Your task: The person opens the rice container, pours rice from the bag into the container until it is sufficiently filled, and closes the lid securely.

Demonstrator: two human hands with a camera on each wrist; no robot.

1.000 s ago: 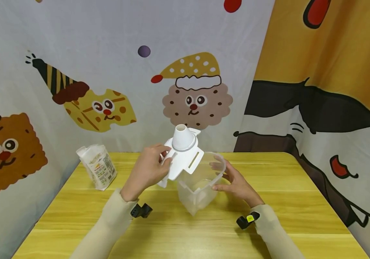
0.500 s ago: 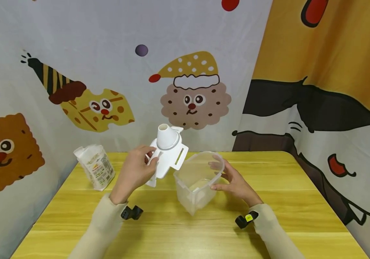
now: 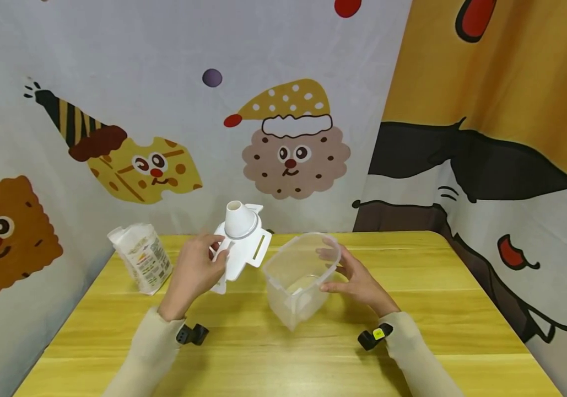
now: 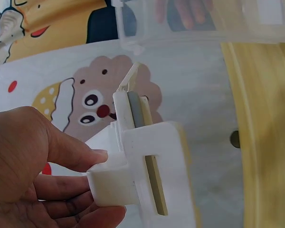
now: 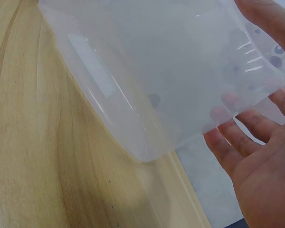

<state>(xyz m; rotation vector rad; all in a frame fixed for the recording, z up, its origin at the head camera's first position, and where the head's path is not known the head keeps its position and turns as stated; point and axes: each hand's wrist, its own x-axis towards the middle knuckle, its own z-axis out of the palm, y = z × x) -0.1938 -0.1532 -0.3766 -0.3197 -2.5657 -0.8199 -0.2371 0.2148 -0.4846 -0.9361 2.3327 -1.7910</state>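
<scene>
My left hand [image 3: 195,270] pinches a white plastic lid [image 3: 246,251] between thumb and fingers. The lid has a cone-shaped spout [image 3: 240,220] pointing up and slotted flaps at its sides; one slotted flap [image 4: 156,175] faces the left wrist camera. To the right, a translucent plastic container [image 3: 297,300] has its open top uncovered. My right hand [image 3: 357,281] holds it by its right side, thumb on the near wall and fingers round the far wall. In the right wrist view, some fingertips show through the container's wall [image 5: 180,71].
A white printed packet [image 3: 144,258] stands at the back left of the wooden table [image 3: 273,364]. Behind the table's far edge hangs a cartoon-printed curtain [image 3: 174,99].
My left hand has carried the white lid leftward, away from above the container, and slightly lower. My right hand keeps its hold on the container, which stays nearly in place.
</scene>
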